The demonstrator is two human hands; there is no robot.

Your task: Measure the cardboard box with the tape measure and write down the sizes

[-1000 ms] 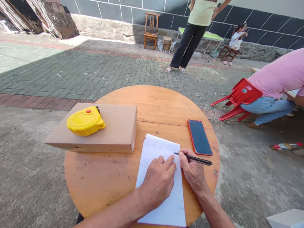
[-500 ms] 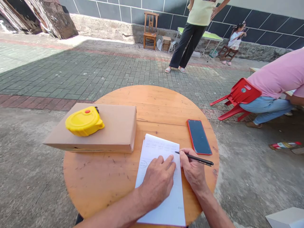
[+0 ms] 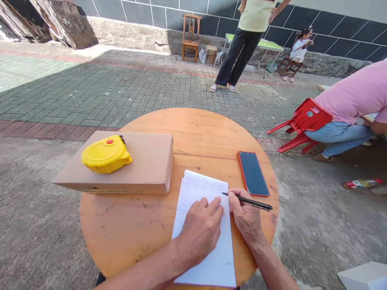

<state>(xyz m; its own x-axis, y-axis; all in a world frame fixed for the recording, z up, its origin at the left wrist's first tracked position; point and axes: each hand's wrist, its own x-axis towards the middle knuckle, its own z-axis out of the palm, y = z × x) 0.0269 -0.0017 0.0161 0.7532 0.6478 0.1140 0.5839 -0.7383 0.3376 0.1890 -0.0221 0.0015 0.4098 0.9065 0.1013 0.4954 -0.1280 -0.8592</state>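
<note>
A white sheet of paper (image 3: 208,266) with rows of faint handwriting and a small circled note lies on the round wooden table (image 3: 136,237). My left hand (image 3: 202,227) rests on the sheet, fingers stretched out over its middle. At the paper's right edge, my right hand (image 3: 246,215) is closed around a black pen (image 3: 254,202). The pen's tip is at the written lines near the top of the sheet. Just beyond the right hand lies a dark-screened smartphone (image 3: 253,173) with a red edge.
A cardboard box (image 3: 151,161) stands on the table's left, with a yellow tape measure (image 3: 105,155) on top. A person in pink sits on a red plastic chair (image 3: 313,117) at right. Another person stands beyond the table. A wooden chair (image 3: 190,42) is by the wall.
Almost nothing differs. The whole view has shifted very slightly; both hands and the pen keep practically the same place on the paper.
</note>
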